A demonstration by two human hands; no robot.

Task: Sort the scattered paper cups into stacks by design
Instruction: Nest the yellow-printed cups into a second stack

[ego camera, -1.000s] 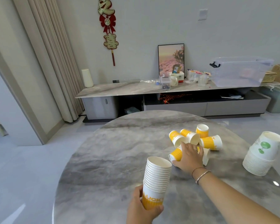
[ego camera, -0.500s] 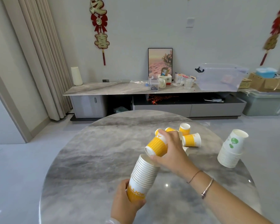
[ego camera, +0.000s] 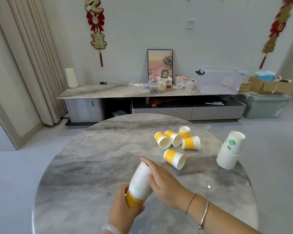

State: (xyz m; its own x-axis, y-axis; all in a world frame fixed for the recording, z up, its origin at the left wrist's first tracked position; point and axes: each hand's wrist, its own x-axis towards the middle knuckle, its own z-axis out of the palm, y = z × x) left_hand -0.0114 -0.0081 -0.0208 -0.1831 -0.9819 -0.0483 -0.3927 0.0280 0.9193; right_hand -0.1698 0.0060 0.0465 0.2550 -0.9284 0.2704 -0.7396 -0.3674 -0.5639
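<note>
Since earlier, the yellow cup now sits nested: my right hand (ego camera: 161, 180) lies open-palmed on the yellow stack (ego camera: 139, 183); my left hand (ego camera: 123, 210) wraps its base. Light, crushable loose yellow cups (ego camera: 175, 144) at one o'clock want gentle sidewall grips.

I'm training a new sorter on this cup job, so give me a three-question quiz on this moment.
1. How many loose yellow cups lie on the table?
2. True or false: the green-design stack stands on the table, untouched.
3. Which hand grips the yellow stack at its base: A) left hand B) right hand?

Key: 1) five; 2) true; 3) A
</note>
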